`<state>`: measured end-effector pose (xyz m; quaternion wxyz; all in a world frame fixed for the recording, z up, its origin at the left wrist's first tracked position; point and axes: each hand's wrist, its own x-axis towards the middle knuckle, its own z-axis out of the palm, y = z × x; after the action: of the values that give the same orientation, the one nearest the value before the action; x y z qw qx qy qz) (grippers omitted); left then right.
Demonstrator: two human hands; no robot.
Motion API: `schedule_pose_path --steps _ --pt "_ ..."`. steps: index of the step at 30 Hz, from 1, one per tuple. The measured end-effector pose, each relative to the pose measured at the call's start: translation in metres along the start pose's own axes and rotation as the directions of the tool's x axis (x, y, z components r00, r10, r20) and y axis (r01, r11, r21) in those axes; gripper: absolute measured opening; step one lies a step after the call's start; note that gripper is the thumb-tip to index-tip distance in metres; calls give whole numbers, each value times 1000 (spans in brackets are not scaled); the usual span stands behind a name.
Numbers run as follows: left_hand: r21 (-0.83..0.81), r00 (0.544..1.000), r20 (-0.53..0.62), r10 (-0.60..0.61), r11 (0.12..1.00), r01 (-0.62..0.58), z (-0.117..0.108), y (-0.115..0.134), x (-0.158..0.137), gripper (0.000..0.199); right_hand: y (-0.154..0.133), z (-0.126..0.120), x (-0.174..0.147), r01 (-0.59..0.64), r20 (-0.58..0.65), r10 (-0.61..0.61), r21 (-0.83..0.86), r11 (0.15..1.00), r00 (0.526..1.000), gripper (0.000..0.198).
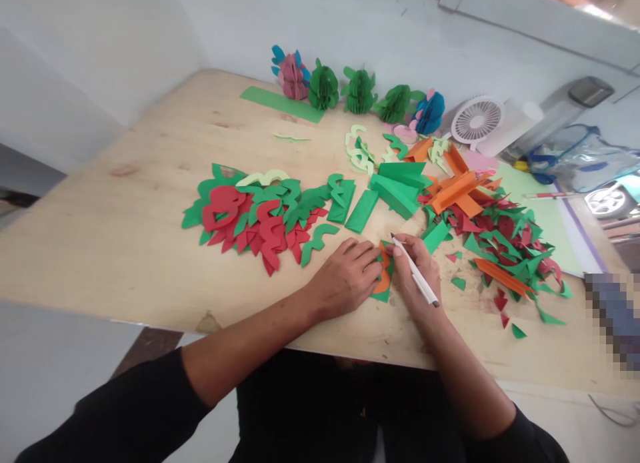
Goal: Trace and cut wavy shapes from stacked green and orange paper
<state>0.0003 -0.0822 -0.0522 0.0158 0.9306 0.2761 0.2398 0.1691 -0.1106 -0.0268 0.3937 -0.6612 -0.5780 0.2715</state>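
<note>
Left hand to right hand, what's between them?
Head view: an orange paper shape over green paper lies between the left hand and the right hand.

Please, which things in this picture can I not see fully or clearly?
In the head view:
- Part of the orange shape on the green paper: covered by the left hand.
- Lower layers of the scrap pile: under the upper scraps.
- The item at the right edge: blurred into blocks.
- Whether the pen touches paper: too small to tell.
</note>
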Motion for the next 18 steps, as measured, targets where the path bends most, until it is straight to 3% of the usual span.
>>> schedule_pose_path --steps 5,18 --pt "-24 1000 7 -3 1000 3 -2 0 1 15 -1 -3 3 -47 -10 48 76 996 999 26" --pt "-46 999 21 -26 999 27 -7 0 3 17 -1 -3 10 -45 -54 50 79 996 997 20"
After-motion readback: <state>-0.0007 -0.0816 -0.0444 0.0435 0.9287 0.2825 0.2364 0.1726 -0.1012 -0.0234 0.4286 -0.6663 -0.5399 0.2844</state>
